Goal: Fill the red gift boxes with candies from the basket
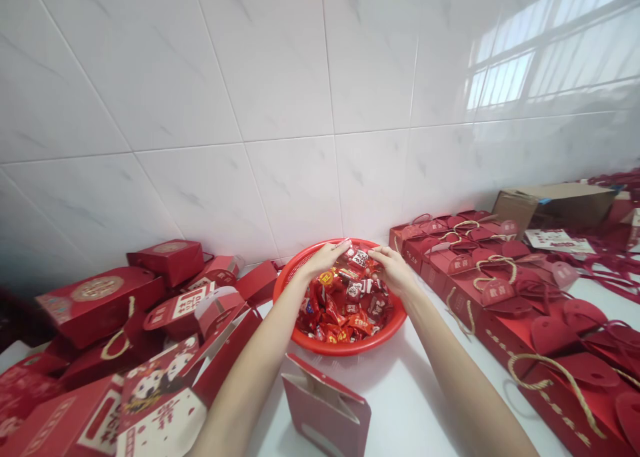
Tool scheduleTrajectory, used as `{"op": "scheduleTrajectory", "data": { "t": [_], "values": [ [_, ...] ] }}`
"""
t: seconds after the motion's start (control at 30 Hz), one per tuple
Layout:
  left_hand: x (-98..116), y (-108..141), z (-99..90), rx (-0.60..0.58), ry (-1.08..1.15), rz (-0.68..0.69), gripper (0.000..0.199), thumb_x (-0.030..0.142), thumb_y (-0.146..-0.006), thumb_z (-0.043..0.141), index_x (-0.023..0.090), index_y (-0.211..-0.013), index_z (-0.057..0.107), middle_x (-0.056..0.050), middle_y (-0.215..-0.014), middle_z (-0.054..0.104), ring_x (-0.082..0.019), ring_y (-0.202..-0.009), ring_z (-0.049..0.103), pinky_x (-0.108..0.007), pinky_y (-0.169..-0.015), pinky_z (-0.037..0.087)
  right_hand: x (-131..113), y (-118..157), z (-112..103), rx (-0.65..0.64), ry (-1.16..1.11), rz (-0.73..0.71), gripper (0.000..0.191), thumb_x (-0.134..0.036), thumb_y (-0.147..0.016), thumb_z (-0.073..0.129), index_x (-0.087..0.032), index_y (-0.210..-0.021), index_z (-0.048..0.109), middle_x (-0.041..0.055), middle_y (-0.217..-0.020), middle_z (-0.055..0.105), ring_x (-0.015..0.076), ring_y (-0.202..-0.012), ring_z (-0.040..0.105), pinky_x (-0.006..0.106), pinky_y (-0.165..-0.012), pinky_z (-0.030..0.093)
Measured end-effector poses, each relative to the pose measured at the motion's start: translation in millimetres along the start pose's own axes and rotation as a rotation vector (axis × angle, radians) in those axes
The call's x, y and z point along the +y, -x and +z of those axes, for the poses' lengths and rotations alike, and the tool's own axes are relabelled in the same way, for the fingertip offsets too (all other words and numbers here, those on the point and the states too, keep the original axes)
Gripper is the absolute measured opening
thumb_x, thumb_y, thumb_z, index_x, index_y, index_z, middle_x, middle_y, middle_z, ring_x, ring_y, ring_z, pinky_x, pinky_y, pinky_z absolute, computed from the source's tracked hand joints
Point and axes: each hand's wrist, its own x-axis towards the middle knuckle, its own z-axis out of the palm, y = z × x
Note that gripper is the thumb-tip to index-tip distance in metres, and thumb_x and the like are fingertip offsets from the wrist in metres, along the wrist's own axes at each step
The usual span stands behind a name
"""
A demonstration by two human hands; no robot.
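A round red plastic basket [350,348] stands against the tiled wall, part filled with wrapped candies [345,310], mostly red. Both my hands are over its far side. My left hand [327,257] has its fingers together at a small red and white packet [359,257]. From the other side my right hand [393,268] reaches the same packet with thumb and fingers. The packet lies between my fingertips; which hand bears it is hard to tell. In front of the basket a small red paper box [325,410] stands with its top open.
Red gift boxes [100,297] of several designs are heaped on the left. Rows of red boxes with rope handles [480,290] line the right. Behind them are a cardboard box [555,200] and red ribbons [607,270] on the white table [400,404].
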Motion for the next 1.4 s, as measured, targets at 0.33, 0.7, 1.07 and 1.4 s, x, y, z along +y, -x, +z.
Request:
{"op": "scheduleTrajectory", "data": {
  "t": [0.33, 0.7, 1.07, 1.4],
  "values": [
    [-1.7, 18.6, 10.5, 0.076, -0.332, 0.102, 0.057, 0.069, -0.087, 0.041, 0.018, -0.065, 0.054, 0.000, -0.063, 0.054, -0.017, -0.064, 0.051, -0.030, -0.066, 0.043, 6.9, -0.9, -4.9, -0.184, 0.086, 0.016, 0.032, -0.033, -0.061, 0.078, -0.019, -0.073, 0.052, -0.0053, -0.060, 0.060, 0.0129, -0.043, 0.062, 0.020, -0.037, 0.039],
    [38.4, 82.5, 5.6, 0.135, -0.295, -0.003, 0.061, 0.062, -0.090, 0.048, 0.023, -0.136, 0.054, -0.011, -0.129, 0.063, -0.024, -0.097, 0.066, -0.039, -0.094, 0.048, 4.4, 1.7, -1.8, -0.184, 0.123, 0.011, 0.041, -0.042, -0.054, 0.083, -0.019, -0.071, 0.054, -0.0089, -0.055, 0.053, 0.0078, -0.039, 0.051, 0.019, -0.034, 0.033],
    [88.2, 196.3, -14.9, -0.449, -0.511, 0.045, 0.025, 0.042, -0.093, 0.059, 0.027, -0.099, 0.078, -0.005, -0.127, 0.067, -0.025, -0.125, 0.055, -0.032, -0.105, 0.041, -11.6, 18.4, 8.7, -0.195, 0.061, 0.000, 0.041, -0.044, -0.055, 0.085, -0.019, -0.072, 0.057, -0.0078, -0.056, 0.053, 0.0060, -0.042, 0.044, 0.020, -0.036, 0.033],
    [62.9, 174.1, 11.6, 0.005, -0.447, 0.101, 0.016, 0.029, -0.085, 0.065, 0.020, -0.088, 0.078, -0.004, -0.093, 0.076, -0.019, -0.086, 0.067, -0.030, -0.083, 0.050, -43.7, 71.4, 28.5, -0.314, 0.237, -0.203, 0.035, -0.047, -0.073, 0.076, -0.020, -0.085, 0.058, -0.0030, -0.072, 0.058, 0.0087, -0.058, 0.051, 0.018, -0.048, 0.041]
  ]
}}
